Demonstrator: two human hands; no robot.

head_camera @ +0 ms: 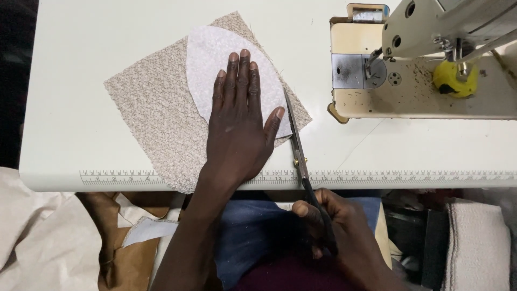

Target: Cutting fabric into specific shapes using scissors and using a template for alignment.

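Head view looks straight down at your work: nearest you, at 6 o'clock, your lap in blue cloth [253, 231] fills the gap below the desk [70, 108] edge, with crumpled tan and brown fabric scraps [116, 242] at 8 o'clock and a folded cream textile [476, 242] at 4 o'clock. Your right hand [331, 226], low at 5 o'clock, has its fingers closed through and around the dark handles of the scissors [298, 145], gripping them firmly. From there the blades run up towards 12 o'clock, lying along the right edge of the white paper pattern [221, 59], the tips close together against the beige woven fabric [156, 108]. A printed ruler strip [409, 177] runs along the desk's near edge, crossed by the scissors. Your left hand [239, 124] lies flat at the centre, fingers straight and close together, thumb spread to 3 o'clock, pressing the rounded pattern down on the fabric; it grips nothing. The fabric square sits turned like a diamond, its lower corner hanging over the desk's near edge. Further off, at 2 o'clock, stands the cream sewing machine [431, 32], with a yellow round object [455, 80] on its bed.
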